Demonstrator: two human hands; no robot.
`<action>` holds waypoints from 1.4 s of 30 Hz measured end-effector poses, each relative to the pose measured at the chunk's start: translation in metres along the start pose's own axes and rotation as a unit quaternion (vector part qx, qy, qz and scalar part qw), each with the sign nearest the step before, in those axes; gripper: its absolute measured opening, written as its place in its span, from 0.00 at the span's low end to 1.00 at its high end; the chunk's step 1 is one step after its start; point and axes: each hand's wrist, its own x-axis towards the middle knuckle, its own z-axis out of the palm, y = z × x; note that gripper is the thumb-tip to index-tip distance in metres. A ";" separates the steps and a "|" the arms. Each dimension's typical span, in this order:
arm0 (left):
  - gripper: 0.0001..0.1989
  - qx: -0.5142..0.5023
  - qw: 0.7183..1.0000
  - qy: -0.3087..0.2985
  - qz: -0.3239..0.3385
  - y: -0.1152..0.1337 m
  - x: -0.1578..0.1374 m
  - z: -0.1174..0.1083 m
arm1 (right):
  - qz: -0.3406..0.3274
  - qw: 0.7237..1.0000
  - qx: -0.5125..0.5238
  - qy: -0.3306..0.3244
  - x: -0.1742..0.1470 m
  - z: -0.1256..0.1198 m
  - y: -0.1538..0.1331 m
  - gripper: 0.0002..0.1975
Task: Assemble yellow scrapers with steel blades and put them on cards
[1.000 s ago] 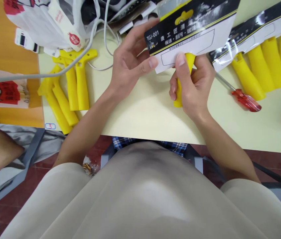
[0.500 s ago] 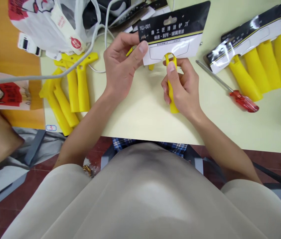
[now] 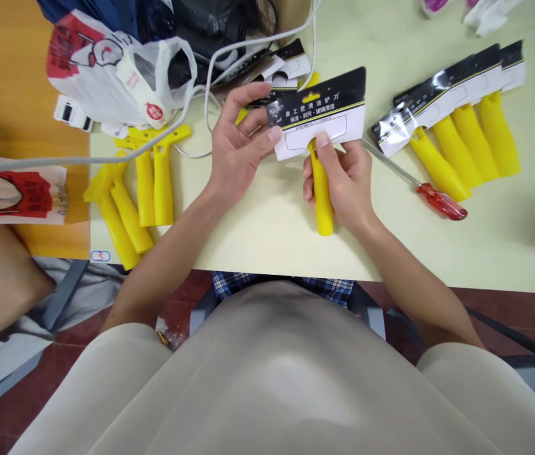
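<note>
My right hand [image 3: 343, 180] grips a yellow scraper [image 3: 323, 196] by its handle, with the thumb pressed on the lower edge of a black-and-white packaging card [image 3: 317, 114]. The card covers the scraper's head, and yellow shows through its hanging hole. My left hand [image 3: 236, 148] has its thumb on the card's lower left corner and its fingers at or behind the left edge; the fingertips are partly hidden. On the left lie several bare yellow scraper handles [image 3: 163, 183]. To the right, several carded scrapers [image 3: 467, 142] overlap in a row.
A screwdriver [image 3: 441, 201] with a red handle lies right of my right hand. White cables [image 3: 172, 123] cross the upper left over the handles. Behind them are a plastic bag [image 3: 101, 63] and loose cards [image 3: 291, 63]. Another person's limb [image 3: 2, 278] shows at far left.
The carded scraper sits lower in the view. My right thumb has moved from the handle up to the card's edge, and yellow now shows in the hanging hole. The view has shifted slightly.
</note>
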 end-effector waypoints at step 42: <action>0.31 0.603 0.790 0.021 0.103 0.021 0.010 -0.052 | -0.274 0.681 -0.668 0.120 -0.087 -0.180 0.013 0.14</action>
